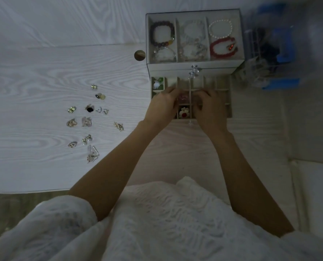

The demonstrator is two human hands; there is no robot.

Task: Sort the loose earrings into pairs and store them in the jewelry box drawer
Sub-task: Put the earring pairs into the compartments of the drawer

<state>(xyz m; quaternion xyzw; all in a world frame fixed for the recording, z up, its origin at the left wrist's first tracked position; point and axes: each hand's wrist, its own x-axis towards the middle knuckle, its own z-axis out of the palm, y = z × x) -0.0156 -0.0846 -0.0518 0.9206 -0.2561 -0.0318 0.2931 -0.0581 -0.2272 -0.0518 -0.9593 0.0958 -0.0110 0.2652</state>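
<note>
Evidently light, fragile loose metal-and-stone earrings [85, 121] laid on white woodgrain table [34, 76]; best pinched by posts. Hands, left [162, 106] and right [209, 108], curled over beige divided drawer [223, 85]; contents cannot be told.

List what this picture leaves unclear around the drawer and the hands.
- Head view: left hand and right hand cover the middle drawer cells; their contents and any held earring are hidden.
- Fingers are motion-blurred, grip unclear.
- Loose earrings are too small to match.
</note>
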